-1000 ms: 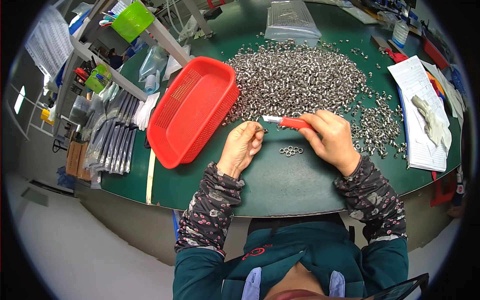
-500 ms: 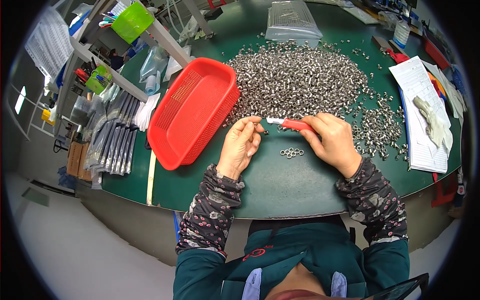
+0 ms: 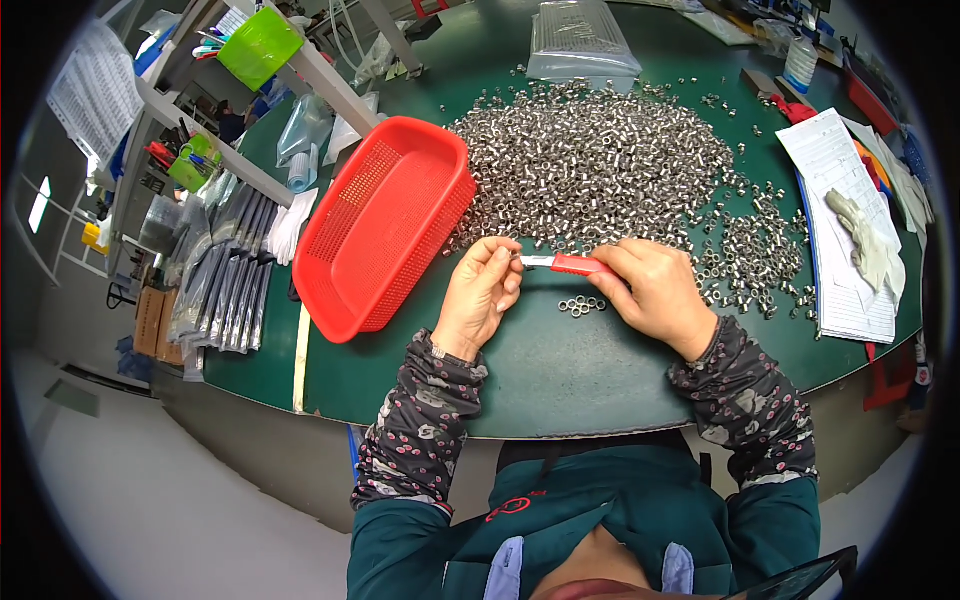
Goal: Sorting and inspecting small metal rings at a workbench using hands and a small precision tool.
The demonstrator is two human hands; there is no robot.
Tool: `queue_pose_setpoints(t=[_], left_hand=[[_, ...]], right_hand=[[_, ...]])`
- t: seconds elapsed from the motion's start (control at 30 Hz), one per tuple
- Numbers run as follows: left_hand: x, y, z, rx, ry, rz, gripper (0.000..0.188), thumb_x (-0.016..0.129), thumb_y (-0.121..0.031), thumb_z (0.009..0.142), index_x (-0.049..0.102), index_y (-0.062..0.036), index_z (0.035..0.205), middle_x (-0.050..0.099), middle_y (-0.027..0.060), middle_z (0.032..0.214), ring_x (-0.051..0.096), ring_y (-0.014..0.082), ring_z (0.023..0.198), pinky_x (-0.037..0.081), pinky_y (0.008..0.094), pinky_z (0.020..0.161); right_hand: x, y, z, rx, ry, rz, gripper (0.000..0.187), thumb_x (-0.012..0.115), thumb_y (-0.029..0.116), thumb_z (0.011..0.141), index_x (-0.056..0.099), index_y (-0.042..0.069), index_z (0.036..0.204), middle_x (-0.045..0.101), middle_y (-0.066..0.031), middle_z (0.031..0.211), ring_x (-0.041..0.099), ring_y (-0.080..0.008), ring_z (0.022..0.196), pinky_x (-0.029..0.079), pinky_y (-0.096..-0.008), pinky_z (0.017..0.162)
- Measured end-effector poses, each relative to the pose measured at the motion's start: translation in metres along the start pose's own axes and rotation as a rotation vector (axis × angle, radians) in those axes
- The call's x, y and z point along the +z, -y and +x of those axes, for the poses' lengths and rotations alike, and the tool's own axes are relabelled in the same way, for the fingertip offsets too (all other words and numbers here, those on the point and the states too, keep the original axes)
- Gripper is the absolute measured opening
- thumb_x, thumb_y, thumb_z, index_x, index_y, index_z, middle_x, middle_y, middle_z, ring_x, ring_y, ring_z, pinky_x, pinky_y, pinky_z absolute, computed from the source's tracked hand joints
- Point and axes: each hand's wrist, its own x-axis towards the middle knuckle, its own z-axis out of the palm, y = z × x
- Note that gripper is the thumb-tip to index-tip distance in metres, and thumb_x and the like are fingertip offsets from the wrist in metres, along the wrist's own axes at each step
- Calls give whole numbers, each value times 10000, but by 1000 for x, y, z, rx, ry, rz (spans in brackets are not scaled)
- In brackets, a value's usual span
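My left hand (image 3: pixel 474 300) pinches a small metal ring (image 3: pixel 516 255) between thumb and forefinger; the fingers partly hide it. A utility knife with a red handle (image 3: pixel 580 264) lies in the grip of my right hand (image 3: pixel 662 296). Its blade points left, with the tip at the ring. Just below the knife, several similar rings (image 3: pixel 582 306) rest together on the green table (image 3: pixel 560 375). Beyond both hands spreads a large heap of shiny metal rings (image 3: pixel 590 165), with a looser scatter trailing down to the right.
A red perforated plastic basket (image 3: pixel 368 250) stands left of the heap. At right lie written sheets (image 3: pixel 850 215) with a pale glove (image 3: pixel 868 245) on them. A plastic-wrapped stack (image 3: pixel 583 42) sits at the back. Bagged dark parts (image 3: pixel 225 275) and a shelf post flank the left side.
My right hand has moved slightly left and down, bringing the knife's blade from a small gap away to the ring at my left fingertips. My left hand has stayed nearly still.
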Motion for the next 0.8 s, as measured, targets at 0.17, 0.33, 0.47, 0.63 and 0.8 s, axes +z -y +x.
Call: queue_pose_setpoints(t=[0.17, 0.33, 0.47, 0.63, 0.8], left_hand=[[0, 1, 0, 17, 11, 28, 145, 531, -161, 948, 566, -35, 1013, 559, 39, 821, 491, 76, 643, 365, 173, 454], [1, 1, -1, 7, -6, 92, 172, 552, -184, 939, 570, -20, 989, 556, 30, 759, 476, 59, 591, 355, 166, 433], [0, 0, -1, -31, -38, 111, 203, 550, -217, 941, 577, -17, 953, 548, 21, 728, 458, 47, 551, 339, 160, 402], [3, 1, -2, -39, -89, 105, 216, 531, -231, 953, 584, -21, 954, 551, 17, 742, 460, 43, 550, 339, 158, 398], [6, 0, -1, -11, -124, 134, 219, 520, -226, 958, 571, -17, 996, 545, 29, 795, 460, 50, 578, 343, 154, 408]], right_hand=[[0, 2, 0, 35, 67, 9, 178, 645, 242, 814, 647, 73, 870, 579, -76, 697, 604, -264, 638, 476, -380, 555], [1, -1, -1, 38, 87, 13, 179, 647, 243, 811, 645, 72, 864, 581, -76, 705, 605, -261, 645, 476, -381, 556], [-3, 3, 3, -57, 26, -93, 166, 668, 209, 790, 635, 65, 865, 567, -66, 690, 591, -253, 629, 476, -374, 551], [-4, -1, 5, -48, -95, -70, 164, 680, 179, 777, 631, 61, 880, 553, -66, 680, 578, -247, 614, 465, -363, 537], [-6, -3, 5, 21, -100, -49, 154, 672, 172, 795, 633, 61, 893, 554, -71, 683, 585, -248, 621, 461, -361, 537]])
